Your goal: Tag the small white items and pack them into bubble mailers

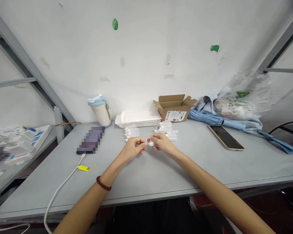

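White looped piece (151,144) up front, and it's right between the two hands, just over the near middle of the grey table (161,175)! The right hand (162,144) has it, thumb and fingers clamped on the body, the pale loop curving up beside the fingertips. Across comes the left hand (134,149), thumb and fingertips pinched together right at the piece's other end; whether they grip it is too small to tell. The two hands are close, fingertips nearly meeting, with a dark red bead bracelet (103,183) on the left wrist.

Just beyond, two groups of similar white pieces: the left group (132,131) lies in a neat row with loops pointing left, the right group (171,132) sits partly behind the right hand. Behind them, a stack of white trays (139,118), and next to that an open cardboard box (174,109), flaps up, label facing out!

Over to the left, a cream cup (102,113) with a blue lid stands upright, and nearer lies a blurred-out phone (90,140), white cable (63,182) at its lower end, yellow tag (83,168) on the cable. Out right, a dark-screened phone (226,137) lies flat, with a folded blue umbrella (207,117) and a clear plastic bag (244,97) behind.
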`<state>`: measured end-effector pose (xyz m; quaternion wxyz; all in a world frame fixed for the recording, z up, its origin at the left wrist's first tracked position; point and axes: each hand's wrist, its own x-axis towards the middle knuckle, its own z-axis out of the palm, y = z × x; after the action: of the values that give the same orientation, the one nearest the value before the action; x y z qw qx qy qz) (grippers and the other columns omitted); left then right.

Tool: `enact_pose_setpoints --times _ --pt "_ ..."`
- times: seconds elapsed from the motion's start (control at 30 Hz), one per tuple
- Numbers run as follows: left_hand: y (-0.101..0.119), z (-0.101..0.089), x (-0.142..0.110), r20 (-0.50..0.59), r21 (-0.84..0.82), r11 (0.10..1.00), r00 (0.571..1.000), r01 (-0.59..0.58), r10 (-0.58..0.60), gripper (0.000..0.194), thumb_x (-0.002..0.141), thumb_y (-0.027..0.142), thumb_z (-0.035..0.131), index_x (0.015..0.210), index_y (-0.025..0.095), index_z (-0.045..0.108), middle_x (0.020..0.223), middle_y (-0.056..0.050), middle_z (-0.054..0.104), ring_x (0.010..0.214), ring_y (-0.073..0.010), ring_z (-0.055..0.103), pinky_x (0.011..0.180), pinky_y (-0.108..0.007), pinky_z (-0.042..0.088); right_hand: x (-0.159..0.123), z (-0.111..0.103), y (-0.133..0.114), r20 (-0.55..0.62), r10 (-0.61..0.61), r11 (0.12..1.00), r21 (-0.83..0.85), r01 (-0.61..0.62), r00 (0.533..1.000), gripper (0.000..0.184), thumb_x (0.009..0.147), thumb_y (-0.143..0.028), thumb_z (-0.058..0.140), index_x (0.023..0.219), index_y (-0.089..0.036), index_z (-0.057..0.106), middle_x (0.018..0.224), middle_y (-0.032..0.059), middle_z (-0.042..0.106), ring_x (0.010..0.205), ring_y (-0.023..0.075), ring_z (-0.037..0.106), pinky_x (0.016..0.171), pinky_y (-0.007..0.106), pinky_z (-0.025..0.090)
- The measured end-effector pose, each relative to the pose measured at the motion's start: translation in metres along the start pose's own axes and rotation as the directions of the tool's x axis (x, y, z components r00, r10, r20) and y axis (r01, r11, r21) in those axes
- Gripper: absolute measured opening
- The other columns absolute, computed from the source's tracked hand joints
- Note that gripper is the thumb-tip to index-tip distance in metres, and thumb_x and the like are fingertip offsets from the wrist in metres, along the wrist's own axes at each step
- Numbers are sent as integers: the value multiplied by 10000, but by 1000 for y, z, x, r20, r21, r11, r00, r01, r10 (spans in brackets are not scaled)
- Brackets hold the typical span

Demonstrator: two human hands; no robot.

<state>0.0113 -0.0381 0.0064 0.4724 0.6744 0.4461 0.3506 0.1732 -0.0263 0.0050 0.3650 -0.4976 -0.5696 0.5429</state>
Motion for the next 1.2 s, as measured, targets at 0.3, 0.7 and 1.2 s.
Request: enact_pose_setpoints --times 0.3,0.7,1.2 --pt "2 -7 1 48 -28 1000 999 -8 10 263 751 395 598 692 139 577 626 -8 586 501 -84 489 498 -215 378 -2 -1 -4 69 36 997 61 -41 997 167 740 -303 504 676 -157 554 442 -52 438 400 61 377 418 183 209" --pt "9 -22 -1 38 -62 998 999 -10 13 248 758 374 622 729 128 632 643 -3 580 532 -81 484 549 -220 402 -1 -4 -7 75 -16 996 84 9 997 189 728 -340 529 709 -158 577 472 -50 456 415 57 372 439 195 211" --pt "3 -8 -2 79 -33 999 997 28 -25 212 713 340 641 676 131 640 589 0 581 501 -79 469 516 -218 386 -4 0 -2 35 6 1000 10 -6 999 199 790 -308 490 681 -155 556 404 -62 430 369 67 371 453 209 284"
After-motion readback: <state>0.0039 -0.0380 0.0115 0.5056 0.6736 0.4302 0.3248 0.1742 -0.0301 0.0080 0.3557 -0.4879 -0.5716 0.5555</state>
